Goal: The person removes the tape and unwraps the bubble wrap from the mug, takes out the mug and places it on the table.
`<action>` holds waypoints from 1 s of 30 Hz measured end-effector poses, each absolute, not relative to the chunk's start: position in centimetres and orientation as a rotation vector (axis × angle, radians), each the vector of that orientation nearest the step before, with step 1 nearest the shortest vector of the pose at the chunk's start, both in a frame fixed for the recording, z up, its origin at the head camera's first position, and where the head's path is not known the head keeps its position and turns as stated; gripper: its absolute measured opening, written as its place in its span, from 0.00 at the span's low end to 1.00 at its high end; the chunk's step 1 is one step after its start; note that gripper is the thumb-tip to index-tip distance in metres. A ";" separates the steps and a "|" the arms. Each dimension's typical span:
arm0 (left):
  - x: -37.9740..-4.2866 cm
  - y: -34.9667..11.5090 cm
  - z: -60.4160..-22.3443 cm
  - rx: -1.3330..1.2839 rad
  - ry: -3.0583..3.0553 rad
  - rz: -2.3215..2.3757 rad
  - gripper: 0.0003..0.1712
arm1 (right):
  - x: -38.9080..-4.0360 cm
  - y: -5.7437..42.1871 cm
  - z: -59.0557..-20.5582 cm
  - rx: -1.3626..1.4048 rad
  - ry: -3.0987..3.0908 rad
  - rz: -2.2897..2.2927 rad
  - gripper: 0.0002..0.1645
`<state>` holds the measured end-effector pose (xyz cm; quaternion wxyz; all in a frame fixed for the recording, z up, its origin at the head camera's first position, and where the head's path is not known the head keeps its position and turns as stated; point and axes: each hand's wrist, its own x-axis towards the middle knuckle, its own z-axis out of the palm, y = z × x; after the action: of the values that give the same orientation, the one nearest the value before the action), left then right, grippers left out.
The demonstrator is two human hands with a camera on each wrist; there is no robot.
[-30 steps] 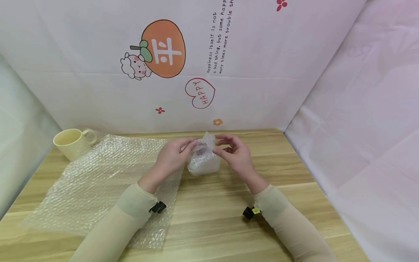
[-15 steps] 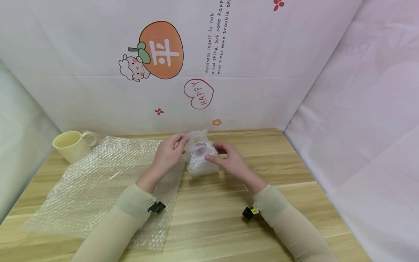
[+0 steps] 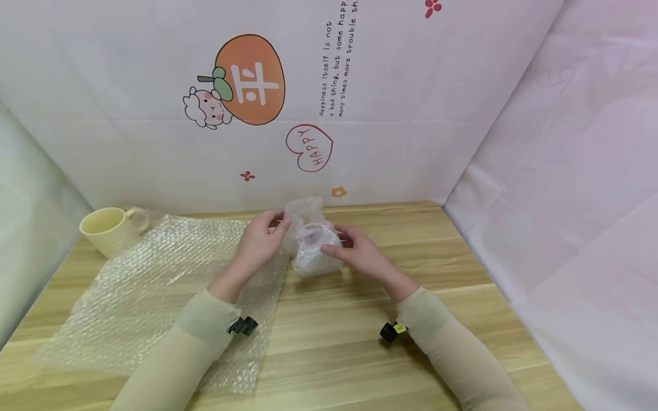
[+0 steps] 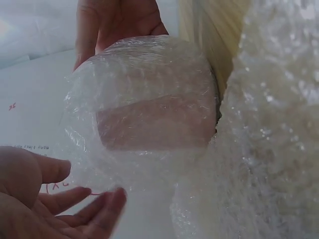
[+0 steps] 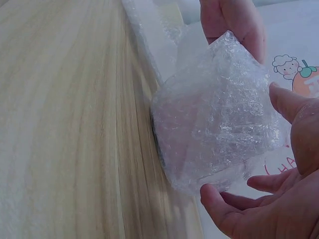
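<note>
A bubble-wrapped bundle point(image 3: 317, 254) stands on the table between the hands, its upper end loose and gaping. Something pinkish shows through the bubble wrap point(image 4: 149, 59) in the left wrist view; its kind is hidden. My left hand point(image 3: 259, 240) holds the loose flap point(image 3: 303, 211) at the bundle's upper left, thumb in front and fingers behind. My right hand point(image 3: 362, 254) grips the bundle's right side, thumb on the near face, other fingers partly hidden behind it. The right wrist view shows the right hand point(image 5: 284, 199) curved about the wrapping.
A large bubble wrap sheet point(image 3: 169, 297) lies flat on the left of the wooden table point(image 3: 329, 354), partly under the left forearm. A pale yellow mug point(image 3: 107, 234) stands at the back left, against the sheet's edge. A printed white cloth point(image 3: 390, 114) hangs behind.
My left hand has drawn the flap up and leftward, spreading the bundle's top. My right hand has moved from the upper wrapping down to the bundle's right side.
</note>
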<state>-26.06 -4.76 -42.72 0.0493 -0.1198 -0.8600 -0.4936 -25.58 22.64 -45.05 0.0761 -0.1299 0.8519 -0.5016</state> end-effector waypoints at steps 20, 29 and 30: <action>-25.9 -4.7 -43.3 -0.370 -2.854 -1.798 0.42 | -25.9 22.9 -45.5 -0.304 2.544 -1.500 0.57; -25.6 -4.9 -42.6 -0.429 -2.863 -1.911 0.38 | -25.8 23.4 -45.0 -0.346 2.507 -1.454 0.51; -25.5 -5.0 -42.5 -0.434 -2.871 -1.916 0.38 | -25.8 23.4 -45.0 -0.354 2.494 -1.457 0.50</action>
<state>-25.52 -5.04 -42.53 -0.1680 -0.1230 -0.8136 -0.5428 -25.78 23.44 -45.01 0.1154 -0.1209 0.8514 -0.4972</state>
